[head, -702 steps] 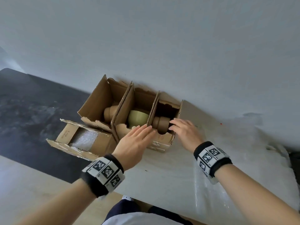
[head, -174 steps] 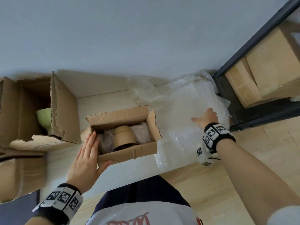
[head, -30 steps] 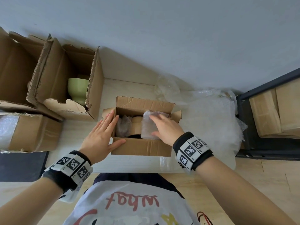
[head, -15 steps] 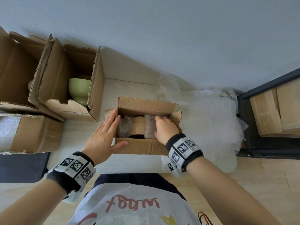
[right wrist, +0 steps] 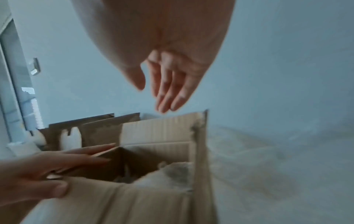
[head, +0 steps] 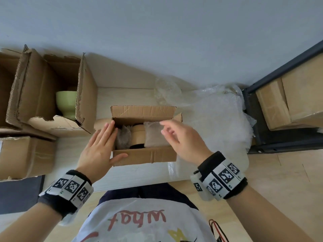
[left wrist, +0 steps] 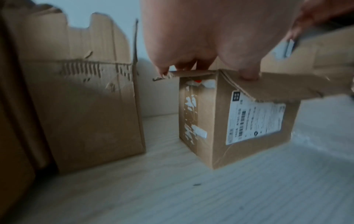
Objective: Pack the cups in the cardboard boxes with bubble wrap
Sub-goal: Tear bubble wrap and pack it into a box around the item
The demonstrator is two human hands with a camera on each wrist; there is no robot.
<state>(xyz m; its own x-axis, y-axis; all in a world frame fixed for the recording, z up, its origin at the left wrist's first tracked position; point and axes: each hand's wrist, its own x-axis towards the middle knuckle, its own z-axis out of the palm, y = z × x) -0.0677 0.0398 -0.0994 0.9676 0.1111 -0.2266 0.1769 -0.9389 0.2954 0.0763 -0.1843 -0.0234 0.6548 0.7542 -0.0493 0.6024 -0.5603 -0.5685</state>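
A small open cardboard box (head: 145, 157) stands on the white table in front of me. Inside it a tan cup (head: 138, 135) lies between two wads of bubble wrap (head: 154, 136), one on each side. My left hand (head: 99, 147) lies flat against the box's left end, fingers straight, thumb on the front wall. My right hand (head: 176, 135) hovers just above the box's right end, fingers relaxed and holding nothing. In the right wrist view the right hand (right wrist: 164, 91) hangs over the box (right wrist: 162, 197), with wrap (right wrist: 172, 174) showing inside.
A taller open box (head: 52, 95) holding a green cup (head: 67, 103) stands at the left, with more boxes (head: 24, 158) beside it. A sheet of bubble wrap (head: 215, 123) lies on the table at the right. A dark shelf (head: 279, 145) with cartons stands further right.
My right hand pushed the bubble wrap wad down into the box's right side, let it go and lifted out, open. The left hand stayed on the box's left end.
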